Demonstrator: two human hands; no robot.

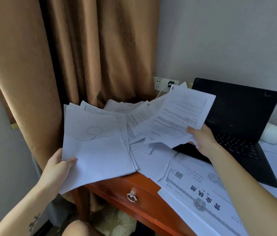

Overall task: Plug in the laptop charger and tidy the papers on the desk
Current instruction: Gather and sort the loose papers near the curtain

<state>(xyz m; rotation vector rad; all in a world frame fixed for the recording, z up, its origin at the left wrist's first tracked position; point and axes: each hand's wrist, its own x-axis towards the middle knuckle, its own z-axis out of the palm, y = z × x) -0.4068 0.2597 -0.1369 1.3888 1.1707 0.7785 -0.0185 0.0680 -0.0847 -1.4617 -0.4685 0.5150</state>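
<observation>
Left hand [58, 165]: holds a thick stack of white sheets [97, 143] by its bottom corner. The thumb lies on top and the other fingers are hidden under the paper. The top sheet has a pen doodle on it.
Right hand [200, 139]: pinches a smaller bunch of printed pages [177, 120] at the near edge, thumb on top. This bunch fans up and away from the fingers, over the edge of the laptop [236, 126].
Loose papers [153, 162]: more sheets lie flat on the desk [134, 188] between the two hands, and a big certificate [200, 191] lies just under the right wrist.
Charger: a dark plug [171, 84] sits in the wall socket [166, 83] far past the right fingertips, and a white cable [160, 92] runs down behind the pages — so that part looks done, I think.
Step now: gathering the papers into one pile.
How to do it well: bring the right bunch over onto the left stack, then tap the edges on the desk so they line up. Grip firmly — the sheets are thin and can slide out or bend.
</observation>
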